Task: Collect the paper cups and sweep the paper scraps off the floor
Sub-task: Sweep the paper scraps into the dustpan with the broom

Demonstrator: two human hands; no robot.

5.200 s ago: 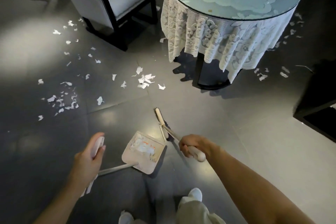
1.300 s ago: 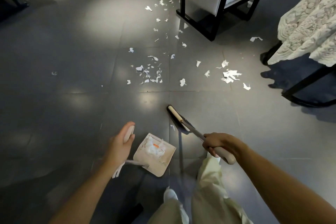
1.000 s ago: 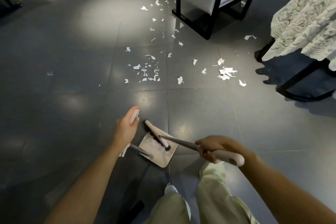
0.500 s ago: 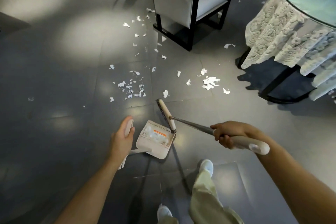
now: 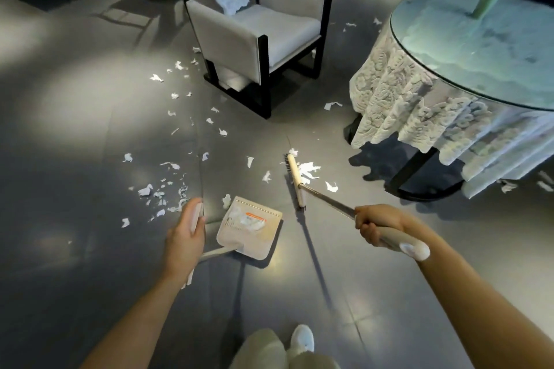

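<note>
My left hand [image 5: 184,238] grips the long handle of a beige dustpan [image 5: 250,229] that sits on the grey floor with white scraps inside. My right hand [image 5: 376,226] grips the handle of a broom; its head [image 5: 296,178] stands on the floor beside a clump of white paper scraps [image 5: 308,171]. More scraps [image 5: 163,193] lie left of the dustpan and trail toward the chair. No paper cups are in sight.
A grey upholstered chair [image 5: 257,39] with a black frame stands ahead. A round glass-topped table [image 5: 479,48] with a lace cloth stands at the right, on a black base [image 5: 425,186]. My legs and a white shoe [image 5: 301,340] show at the bottom.
The broom head has left the dustpan's mouth and reached forward and right to the clump of scraps. The dustpan has moved closer to the left scrap patch. The view has tilted up.
</note>
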